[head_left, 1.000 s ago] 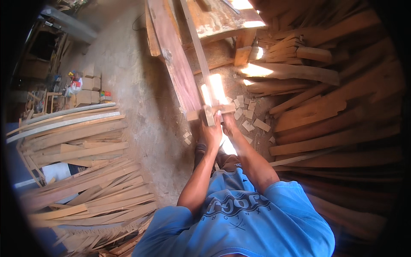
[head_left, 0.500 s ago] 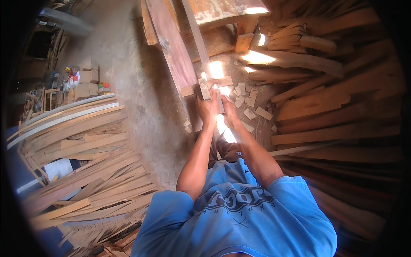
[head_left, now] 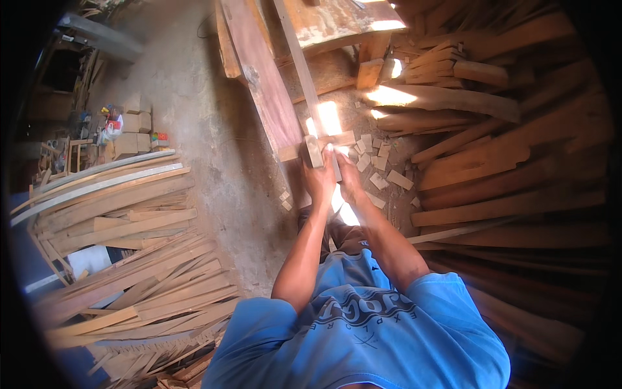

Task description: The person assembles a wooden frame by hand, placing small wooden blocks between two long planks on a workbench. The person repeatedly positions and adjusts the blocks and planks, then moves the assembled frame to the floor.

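A long, narrow wooden strip point(head_left: 299, 58) runs from the far bench toward me, its near end between my hands. My left hand point(head_left: 317, 180) closes on it from the left, beside a short wooden block point(head_left: 314, 152). From the right, my right hand point(head_left: 350, 176) wraps the same end, with the thumbs close together on top. A wooden crosspiece point(head_left: 340, 139) lies crosswise just beyond my fingers, at the end of a wide reddish plank point(head_left: 275, 104). My fingers' undersides are hidden.
Small wood offcuts point(head_left: 382, 155) litter the floor right of my hands. Stacked boards point(head_left: 479, 201) fill the right side, and more piled lumber point(head_left: 142, 259) lies at left. A wooden workbench point(head_left: 343, 26) stands ahead. Cardboard boxes point(head_left: 135, 133) sit at far left.
Both hands, the near end of the strip and the block appear slightly lower in the picture. The view itself has shifted a little. Both hands keep their hold.
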`<action>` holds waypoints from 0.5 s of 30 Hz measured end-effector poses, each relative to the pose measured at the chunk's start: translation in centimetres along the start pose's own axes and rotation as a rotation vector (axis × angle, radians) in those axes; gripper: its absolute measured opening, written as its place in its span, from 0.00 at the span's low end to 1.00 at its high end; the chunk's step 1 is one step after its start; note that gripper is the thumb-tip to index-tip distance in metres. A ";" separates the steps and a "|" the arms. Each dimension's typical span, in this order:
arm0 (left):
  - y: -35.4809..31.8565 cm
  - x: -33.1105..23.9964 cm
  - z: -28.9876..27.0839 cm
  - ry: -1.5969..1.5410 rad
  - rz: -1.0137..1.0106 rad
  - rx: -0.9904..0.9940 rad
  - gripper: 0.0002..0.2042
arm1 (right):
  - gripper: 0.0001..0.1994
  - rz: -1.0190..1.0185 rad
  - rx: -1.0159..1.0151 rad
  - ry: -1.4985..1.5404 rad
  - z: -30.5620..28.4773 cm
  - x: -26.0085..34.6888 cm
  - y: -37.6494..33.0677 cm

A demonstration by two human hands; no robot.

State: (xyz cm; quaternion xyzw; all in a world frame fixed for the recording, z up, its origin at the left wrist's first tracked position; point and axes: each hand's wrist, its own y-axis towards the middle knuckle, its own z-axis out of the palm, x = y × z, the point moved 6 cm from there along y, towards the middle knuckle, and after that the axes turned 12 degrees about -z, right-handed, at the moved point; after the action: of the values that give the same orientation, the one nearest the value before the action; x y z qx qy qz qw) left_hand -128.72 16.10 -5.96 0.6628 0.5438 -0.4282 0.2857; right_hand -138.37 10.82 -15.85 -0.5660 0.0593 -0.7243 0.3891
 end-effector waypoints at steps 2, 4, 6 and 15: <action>0.7 -0.4 0.6 -0.031 -0.016 0.095 0.21 | 0.25 -0.036 0.069 0.048 0.5 0.4 -0.1; 1.4 -0.7 0.8 -0.033 -0.041 0.114 0.20 | 0.25 0.056 0.040 0.082 0.4 -0.1 -0.3; 1.7 -1.0 0.8 -0.061 -0.041 0.101 0.19 | 0.26 0.011 0.053 0.084 0.4 0.0 -0.1; 2.0 -0.1 1.3 -0.067 -0.086 0.094 0.20 | 0.28 -0.019 0.090 0.094 0.0 -1.1 0.6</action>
State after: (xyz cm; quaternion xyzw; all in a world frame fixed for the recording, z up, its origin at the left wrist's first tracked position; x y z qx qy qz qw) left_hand -127.13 14.47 -6.67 0.6367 0.5412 -0.4872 0.2538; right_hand -138.03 11.07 -17.05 -0.5140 0.0393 -0.7556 0.4042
